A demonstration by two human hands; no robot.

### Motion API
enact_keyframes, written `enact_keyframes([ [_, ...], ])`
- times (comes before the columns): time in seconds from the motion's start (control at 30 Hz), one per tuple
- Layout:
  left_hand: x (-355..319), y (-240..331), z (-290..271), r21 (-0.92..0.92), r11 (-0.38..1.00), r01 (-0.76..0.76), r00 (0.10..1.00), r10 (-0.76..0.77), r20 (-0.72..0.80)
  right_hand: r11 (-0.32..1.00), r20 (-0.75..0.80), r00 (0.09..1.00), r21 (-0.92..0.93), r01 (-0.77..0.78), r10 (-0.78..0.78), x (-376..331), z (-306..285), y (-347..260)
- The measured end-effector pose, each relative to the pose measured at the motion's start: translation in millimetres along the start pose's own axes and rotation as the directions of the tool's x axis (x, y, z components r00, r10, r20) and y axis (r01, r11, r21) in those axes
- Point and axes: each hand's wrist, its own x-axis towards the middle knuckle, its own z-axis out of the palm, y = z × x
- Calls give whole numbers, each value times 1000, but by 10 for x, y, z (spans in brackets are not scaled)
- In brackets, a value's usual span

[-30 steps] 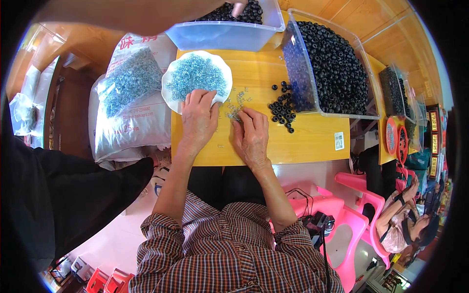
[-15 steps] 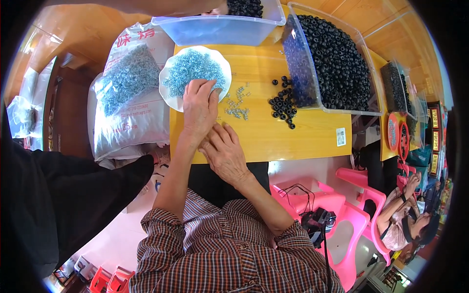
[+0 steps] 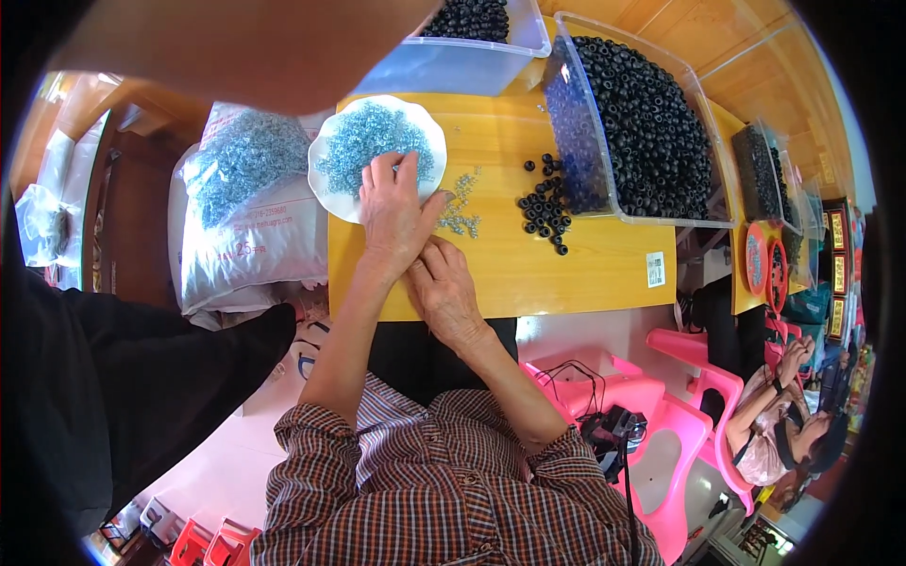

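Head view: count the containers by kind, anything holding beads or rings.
Clear plastic bins of black beads: 3, the big one, one at the top, one far right
White plate of blue-grey rings: 1
Sack of the same rings: 1
Total: 5

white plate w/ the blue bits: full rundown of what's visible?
The white plate is round with a wavy rim, looks like plastic or foam, and lies flat on the yellow table at its far left corner. It is heaped with small blue-grey metal-looking pieces. The left hand rests over its near edge, fingers in the pile.
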Motion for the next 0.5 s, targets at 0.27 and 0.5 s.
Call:
enact_keyframes([
  [0.27,65,-35,28,-36,999,-28,996,31,80,1000,-18,1000,21,-1,2,15,-11,9],
  [0.5,64,-45,80,-195,981,-23,997,37,67,998,-30,998,-25,-51,50,68,-38,135],
])
